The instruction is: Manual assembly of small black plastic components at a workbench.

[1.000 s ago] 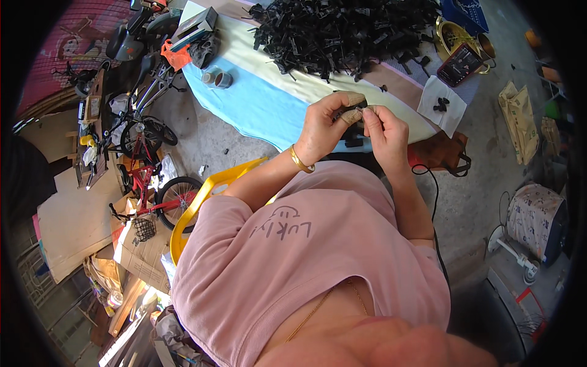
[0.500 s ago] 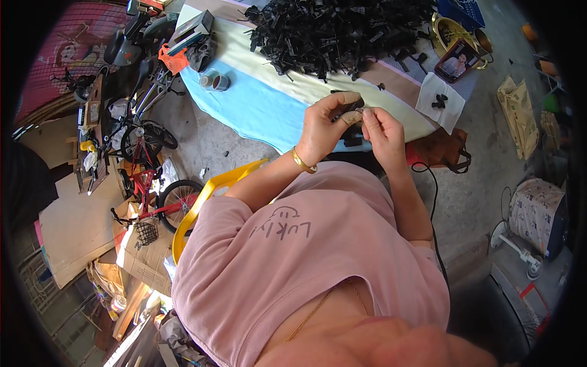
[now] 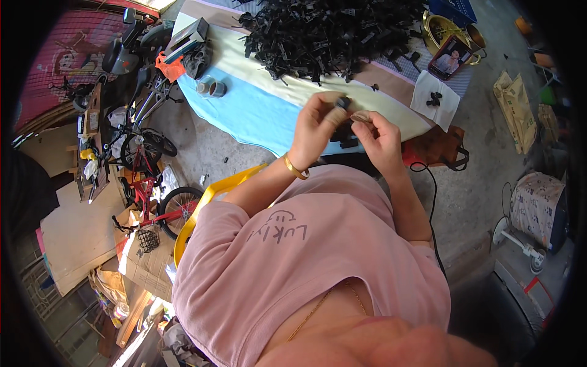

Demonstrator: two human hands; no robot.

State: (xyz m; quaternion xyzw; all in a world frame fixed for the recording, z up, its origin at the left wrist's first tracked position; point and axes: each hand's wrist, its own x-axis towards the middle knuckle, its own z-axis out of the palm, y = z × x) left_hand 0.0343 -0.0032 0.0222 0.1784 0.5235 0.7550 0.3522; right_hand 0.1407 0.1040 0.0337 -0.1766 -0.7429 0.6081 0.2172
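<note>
My left hand [image 3: 314, 129], with a gold bangle at the wrist and tan coverings on the fingertips, pinches a small black plastic piece [image 3: 343, 103] between thumb and forefinger. Close beside it, my right hand [image 3: 382, 140] has its thumb and fingers closed together; whatever is in them is too small to make out. Below the fingers, more black pieces [image 3: 348, 144] lie at the near edge of the cloth. A large heap of black plastic parts [image 3: 324, 37] covers the far side of the striped cloth [image 3: 244, 116].
Several black bits lie on a white paper [image 3: 449, 105] to the right, near a propped phone [image 3: 451, 58] and a brass-coloured pot [image 3: 435, 30]. Two small jars [image 3: 211, 87] stand at left. A yellow chair [image 3: 229, 183] curves beside me; bicycles [image 3: 143, 177] stand farther left.
My left hand has turned slightly, bringing the black piece into plain view at its fingertips. My right hand has shifted slightly left and down.
</note>
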